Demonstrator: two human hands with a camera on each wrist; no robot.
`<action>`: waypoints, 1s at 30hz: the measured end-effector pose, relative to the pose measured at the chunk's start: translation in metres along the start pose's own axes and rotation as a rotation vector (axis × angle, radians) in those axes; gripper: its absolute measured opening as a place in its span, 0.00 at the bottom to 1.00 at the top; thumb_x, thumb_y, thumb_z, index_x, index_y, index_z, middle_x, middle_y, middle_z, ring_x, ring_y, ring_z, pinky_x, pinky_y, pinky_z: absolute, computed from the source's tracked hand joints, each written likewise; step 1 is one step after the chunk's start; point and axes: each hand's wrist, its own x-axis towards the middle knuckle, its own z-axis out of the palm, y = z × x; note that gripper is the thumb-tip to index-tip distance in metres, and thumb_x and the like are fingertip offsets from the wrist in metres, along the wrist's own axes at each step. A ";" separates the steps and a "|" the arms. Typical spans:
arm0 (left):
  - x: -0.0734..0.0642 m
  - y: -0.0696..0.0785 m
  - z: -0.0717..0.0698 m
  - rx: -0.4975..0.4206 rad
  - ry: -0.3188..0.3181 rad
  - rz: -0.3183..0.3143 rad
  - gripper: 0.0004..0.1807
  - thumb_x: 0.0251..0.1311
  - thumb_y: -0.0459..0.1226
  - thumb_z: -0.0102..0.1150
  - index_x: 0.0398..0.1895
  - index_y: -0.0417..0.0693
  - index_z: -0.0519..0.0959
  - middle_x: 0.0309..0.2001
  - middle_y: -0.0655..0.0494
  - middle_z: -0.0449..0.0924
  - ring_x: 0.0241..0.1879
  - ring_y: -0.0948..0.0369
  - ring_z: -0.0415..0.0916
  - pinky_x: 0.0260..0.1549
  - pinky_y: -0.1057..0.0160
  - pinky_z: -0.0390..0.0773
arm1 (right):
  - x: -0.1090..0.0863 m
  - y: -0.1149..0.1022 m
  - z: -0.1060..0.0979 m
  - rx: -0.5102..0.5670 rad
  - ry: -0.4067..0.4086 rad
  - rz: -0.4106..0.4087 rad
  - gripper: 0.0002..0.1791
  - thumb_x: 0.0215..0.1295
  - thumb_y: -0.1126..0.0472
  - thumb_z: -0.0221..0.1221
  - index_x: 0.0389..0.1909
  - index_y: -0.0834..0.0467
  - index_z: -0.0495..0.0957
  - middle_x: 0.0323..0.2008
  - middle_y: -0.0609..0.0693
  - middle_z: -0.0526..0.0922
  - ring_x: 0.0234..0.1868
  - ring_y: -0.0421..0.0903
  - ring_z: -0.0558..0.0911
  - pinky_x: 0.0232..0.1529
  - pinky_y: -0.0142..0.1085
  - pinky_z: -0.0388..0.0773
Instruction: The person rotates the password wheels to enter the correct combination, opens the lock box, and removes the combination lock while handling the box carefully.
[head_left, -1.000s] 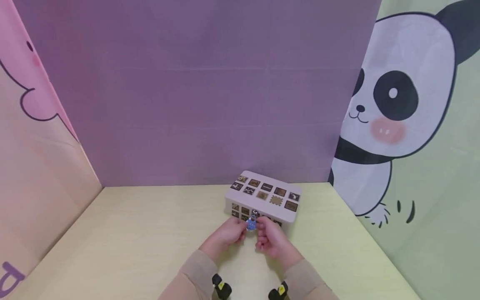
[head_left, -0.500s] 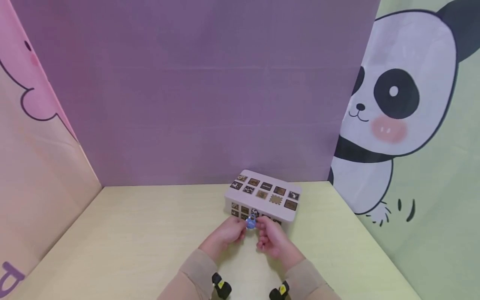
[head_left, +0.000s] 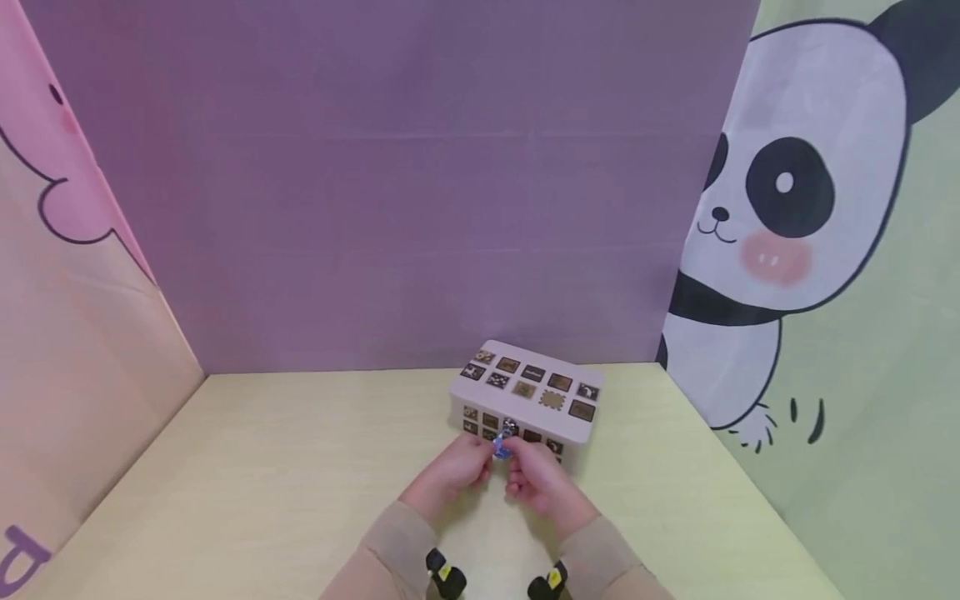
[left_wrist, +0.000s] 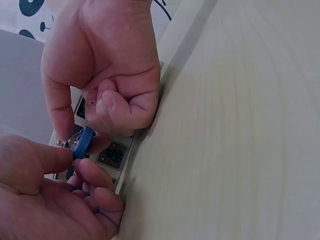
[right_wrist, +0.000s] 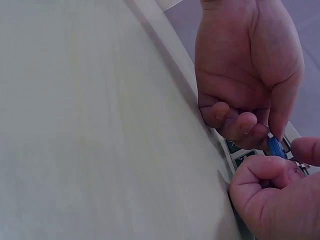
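Observation:
A small blue padlock (head_left: 501, 448) hangs at the metal latch (head_left: 510, 427) on the front of a pale box (head_left: 540, 421) printed with dark square pictures. My left hand (head_left: 463, 460) pinches the padlock's body from the left between thumb and index finger, as the left wrist view shows. From the other side my right hand (head_left: 542, 477) holds it too, thumb and index finger at its faces and the other fingers curled in. In the right wrist view the padlock (right_wrist: 276, 147) shows as a thin blue edge between both hands. Fingers hide much of it.
The box stands angled on the light wooden table (head_left: 300, 467), near its back edge. Behind rises a purple panel (head_left: 420, 183). On the right is a side panel with a panda (head_left: 795, 192), on the left a beige and pink one (head_left: 82, 300).
The padlock has turned from facing the head camera to more edge-on. My right hand has shifted slightly left, its thumb now over the padlock. My left hand and the box stay about where they were.

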 end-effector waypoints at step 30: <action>-0.001 0.000 0.003 -0.034 0.009 0.012 0.15 0.73 0.33 0.47 0.32 0.30 0.78 0.15 0.60 0.65 0.12 0.67 0.55 0.13 0.70 0.55 | 0.003 0.010 0.006 -0.019 0.055 -0.042 0.13 0.72 0.57 0.58 0.47 0.63 0.74 0.17 0.41 0.64 0.16 0.36 0.65 0.20 0.27 0.68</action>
